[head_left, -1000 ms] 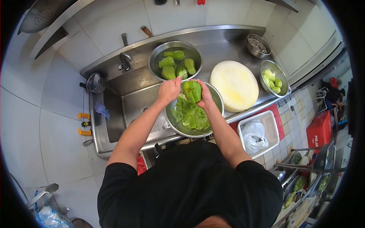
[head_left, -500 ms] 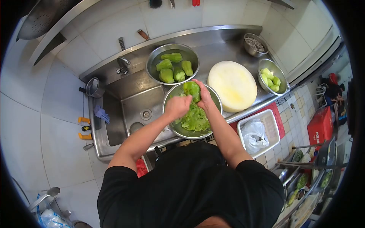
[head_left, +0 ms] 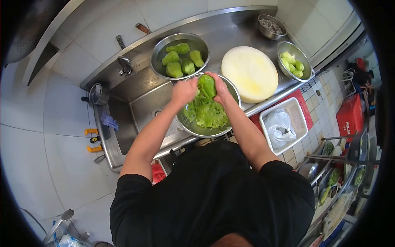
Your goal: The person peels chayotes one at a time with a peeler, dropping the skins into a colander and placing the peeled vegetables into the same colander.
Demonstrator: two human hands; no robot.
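Observation:
My right hand (head_left: 219, 89) is wrapped round a green chayote (head_left: 207, 85), over a metal bowl (head_left: 192, 131). Beside it my left hand (head_left: 184, 91) is closed, its fingers by the chayote's left side; what it grips, if anything, is hidden. Thin green peelings (head_left: 209, 112) lie in the bowl under both hands. Behind, a second metal bowl (head_left: 157, 71) contains several whole green chayotes (head_left: 174, 69). A thick round cutting board (head_left: 249, 74) lies to the right of my right hand.
Further right stands a bowl of pale peeled chayotes (head_left: 291, 66), with a small bowl of greyish pieces (head_left: 272, 27) behind it. The sink basin (head_left: 144, 105) and tap (head_left: 124, 65) are to the left. A white crate (head_left: 303, 119) holding a plastic bag (head_left: 279, 127) is below right.
The left hand has drawn back a little to the left, showing more of the chayote. My right hand still holds it. The whole view has shifted slightly.

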